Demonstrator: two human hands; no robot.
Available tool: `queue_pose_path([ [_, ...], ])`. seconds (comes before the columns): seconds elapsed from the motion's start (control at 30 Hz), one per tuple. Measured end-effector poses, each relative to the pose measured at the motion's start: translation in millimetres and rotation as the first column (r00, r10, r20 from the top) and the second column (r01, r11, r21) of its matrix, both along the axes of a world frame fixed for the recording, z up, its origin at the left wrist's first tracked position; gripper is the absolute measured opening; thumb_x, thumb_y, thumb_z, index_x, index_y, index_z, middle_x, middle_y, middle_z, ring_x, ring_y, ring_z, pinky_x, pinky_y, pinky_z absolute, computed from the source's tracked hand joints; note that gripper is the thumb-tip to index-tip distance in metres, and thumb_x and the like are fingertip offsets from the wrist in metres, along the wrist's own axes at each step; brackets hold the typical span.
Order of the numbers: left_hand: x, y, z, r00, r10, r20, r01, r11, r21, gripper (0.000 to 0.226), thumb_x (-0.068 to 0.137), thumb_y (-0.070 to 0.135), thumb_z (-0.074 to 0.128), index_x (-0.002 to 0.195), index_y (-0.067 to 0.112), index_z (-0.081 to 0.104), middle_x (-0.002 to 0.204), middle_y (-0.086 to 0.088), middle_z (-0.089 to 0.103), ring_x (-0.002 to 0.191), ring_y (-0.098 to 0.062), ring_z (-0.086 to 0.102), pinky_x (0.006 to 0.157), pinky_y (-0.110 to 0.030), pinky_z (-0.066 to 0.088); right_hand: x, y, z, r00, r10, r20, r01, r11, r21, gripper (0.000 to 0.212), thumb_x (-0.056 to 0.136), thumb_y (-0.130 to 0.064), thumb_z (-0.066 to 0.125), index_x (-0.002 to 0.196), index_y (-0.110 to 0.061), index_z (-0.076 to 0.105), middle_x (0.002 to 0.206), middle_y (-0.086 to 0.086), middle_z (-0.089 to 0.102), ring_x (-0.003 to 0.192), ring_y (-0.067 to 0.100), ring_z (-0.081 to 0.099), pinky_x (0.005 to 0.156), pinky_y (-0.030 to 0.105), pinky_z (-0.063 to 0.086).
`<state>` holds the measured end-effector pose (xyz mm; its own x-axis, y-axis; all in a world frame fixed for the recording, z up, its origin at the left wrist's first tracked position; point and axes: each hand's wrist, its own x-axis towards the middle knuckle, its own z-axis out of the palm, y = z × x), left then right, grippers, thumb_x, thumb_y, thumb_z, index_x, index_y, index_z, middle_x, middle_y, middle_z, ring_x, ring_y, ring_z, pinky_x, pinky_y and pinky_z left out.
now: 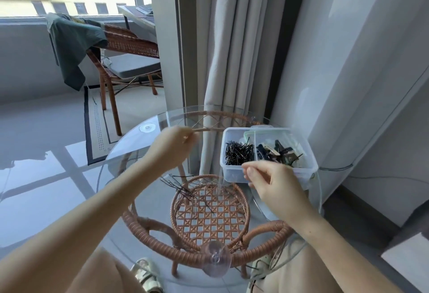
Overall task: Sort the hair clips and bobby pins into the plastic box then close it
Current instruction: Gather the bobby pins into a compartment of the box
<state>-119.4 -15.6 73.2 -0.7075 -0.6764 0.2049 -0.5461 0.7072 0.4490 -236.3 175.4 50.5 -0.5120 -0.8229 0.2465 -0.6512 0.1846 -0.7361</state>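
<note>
bobby pins (180, 187) in a crisscross heap, axes mixed; left hand (173, 151), right hand (269, 186): grip unclear

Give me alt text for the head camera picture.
A person's right hand hovers at the front of an open plastic box with bobby pins and hair clips in separate compartments. The left hand hovers near loose pins on the glass table.

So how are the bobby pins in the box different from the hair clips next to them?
The bobby pins are thin and wiry; the hair clips are wider and chunkier. The bobby pins are all black, while one of the hair clips is pale. The bobby pins sit in the left compartment, the hair clips in the right. Both lie heaped in the same clear plastic box.
</note>
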Motion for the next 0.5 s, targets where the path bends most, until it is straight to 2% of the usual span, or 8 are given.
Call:
queue_pose_path([
  [0.07, 36.8, -4.4, -31.0, 0.995, 0.091, 0.028, -0.093, 0.994, 0.052, 0.037, 0.097, 0.026, 0.037, 0.105, 0.003, 0.065, 0.105, -0.014, 0.069, 0.094, -0.027, 0.063, 0.078, -0.032, 0.047, 18.1, 5.6, -20.6, 0.996, 0.055, 0.076, -0.061, 0.994, 0.086, 0.033, 0.095, -0.017, 0.049, 0.127, -0.017, 0.055, 0.123, -0.004, 0.063, 0.110, 0.002, 0.057, 0.096, 0.014, 0.045],
  [0.13, 62.8, -2.5, -61.8, 0.983, 0.161, 0.089, -0.173, 0.973, 0.149, 0.041, 0.098, 0.029, 0.033, 0.128, 0.010, 0.052, 0.135, -0.011, 0.053, 0.126, -0.025, 0.047, 0.101, -0.035, 0.037, 34.6, 5.7, -41.9, 0.989, 0.079, 0.127, -0.100, 0.981, 0.169, 0.043, 0.097, -0.018, 0.045, 0.139, -0.017, 0.040, 0.143, -0.005, 0.044, 0.126, -0.004, 0.035, 0.107, 0.012, 0.025],
  [0.17, 69.6, -1.0, -75.5, 0.976, 0.183, 0.121, -0.203, 0.962, 0.180, 0.045, 0.098, 0.031, 0.030, 0.137, 0.013, 0.042, 0.146, -0.010, 0.040, 0.138, -0.024, 0.032, 0.112, -0.038, 0.025, 42.3, 2.3, -50.9, 0.992, 0.075, 0.104, -0.094, 0.975, 0.202, 0.046, 0.098, -0.019, 0.041, 0.143, -0.016, 0.032, 0.150, -0.005, 0.034, 0.131, -0.004, 0.025, 0.109, 0.011, 0.015],
  [0.23, 71.3, 4.0, -95.4, 0.969, 0.175, 0.173, -0.203, 0.966, 0.161, 0.050, 0.099, 0.035, 0.024, 0.144, 0.014, 0.027, 0.154, -0.008, 0.021, 0.145, -0.023, 0.010, 0.118, -0.037, 0.003, 55.8, -10.2, -63.9, 0.998, 0.057, 0.022, -0.060, 0.970, 0.235, 0.050, 0.100, -0.020, 0.035, 0.147, -0.015, 0.019, 0.156, -0.005, 0.018, 0.139, -0.002, 0.008, 0.110, 0.012, -0.001],
  [0.3, 61.9, 10.0, -104.4, 0.979, 0.126, 0.162, -0.145, 0.983, 0.116, 0.052, 0.099, 0.037, 0.020, 0.146, 0.015, 0.019, 0.156, -0.005, 0.016, 0.145, -0.019, 0.006, 0.117, -0.031, -0.002, 69.0, -28.9, -72.4, 0.998, 0.044, -0.043, -0.031, 0.965, 0.261, 0.052, 0.101, -0.020, 0.029, 0.149, -0.013, 0.008, 0.158, -0.001, 0.009, 0.143, 0.004, -0.003, 0.112, 0.020, -0.011],
  [0.4, 39.6, 16.0, -100.0, 0.994, 0.010, 0.109, -0.026, 0.990, 0.142, 0.050, 0.100, 0.033, 0.020, 0.146, 0.014, 0.019, 0.155, -0.003, 0.020, 0.145, -0.014, 0.009, 0.119, -0.028, 0.002, 83.9, -60.8, -79.0, 0.998, 0.000, -0.059, 0.016, 0.962, 0.273, 0.055, 0.100, -0.013, 0.026, 0.148, -0.008, 0.001, 0.159, 0.007, 0.003, 0.146, 0.016, -0.008, 0.117, 0.031, -0.012],
  [0.43, 33.2, 17.4, -97.4, 0.995, -0.020, 0.093, 0.004, 0.986, 0.168, 0.049, 0.100, 0.030, 0.022, 0.146, 0.014, 0.021, 0.154, -0.003, 0.022, 0.145, -0.014, 0.010, 0.118, -0.027, 0.004, 86.7, -69.5, -78.1, 1.000, -0.014, -0.024, 0.020, 0.965, 0.260, 0.055, 0.099, -0.009, 0.026, 0.148, -0.008, 0.002, 0.159, 0.008, 0.005, 0.146, 0.018, -0.007, 0.119, 0.035, -0.009],
  [0.5, 27.5, 19.0, -93.8, 0.998, -0.046, 0.040, 0.034, 0.963, 0.267, 0.045, 0.100, 0.025, 0.026, 0.145, 0.016, 0.026, 0.153, 0.000, 0.027, 0.144, -0.017, 0.015, 0.117, -0.028, 0.011, 88.9, -81.4, -73.1, 0.986, -0.064, 0.152, 0.035, 0.982, 0.184, 0.054, 0.098, -0.004, 0.025, 0.149, -0.011, 0.009, 0.158, 0.008, 0.013, 0.146, 0.020, -0.001, 0.120, 0.036, 0.004],
])
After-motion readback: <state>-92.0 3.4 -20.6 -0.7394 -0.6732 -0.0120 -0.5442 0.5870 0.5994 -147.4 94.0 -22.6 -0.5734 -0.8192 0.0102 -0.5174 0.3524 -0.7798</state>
